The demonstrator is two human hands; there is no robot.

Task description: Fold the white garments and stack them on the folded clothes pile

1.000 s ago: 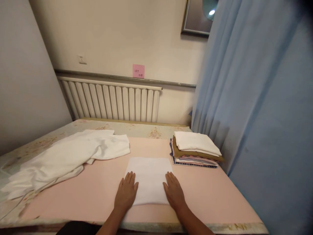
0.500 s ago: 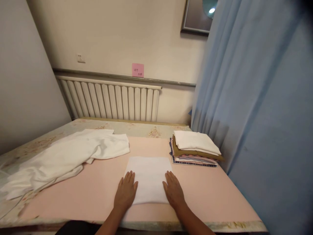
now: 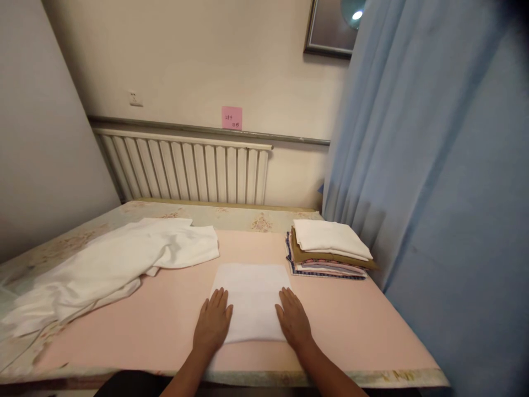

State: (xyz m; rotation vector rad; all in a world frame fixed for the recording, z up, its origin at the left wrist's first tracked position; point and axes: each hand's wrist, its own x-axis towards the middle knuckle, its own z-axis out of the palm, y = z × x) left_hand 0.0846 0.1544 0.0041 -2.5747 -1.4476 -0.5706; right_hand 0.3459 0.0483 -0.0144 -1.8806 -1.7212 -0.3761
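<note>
A folded white cloth point(image 3: 253, 306), perhaps a garment, lies flat as a near rectangle in front of me on the pink sheet point(image 3: 165, 325). My left hand point(image 3: 214, 321) rests flat along its left edge, fingers stretched out and pointing away from me. Along the right edge lies my right hand point(image 3: 294, 320), also flat, its thumb turned inward over the cloth. Both palms face down and neither hand grips anything.
On the left, a loose white garment point(image 3: 124, 259) is spread across the table. A stack of folded clothes point(image 3: 330, 248) sits at the back right, beside a blue curtain point(image 3: 438, 165). A radiator point(image 3: 185, 171) stands behind the floral-covered table edge point(image 3: 231, 214).
Hardly anything differs: both hands stay flat at the sides of the folded cloth. The view has shifted very slightly.
</note>
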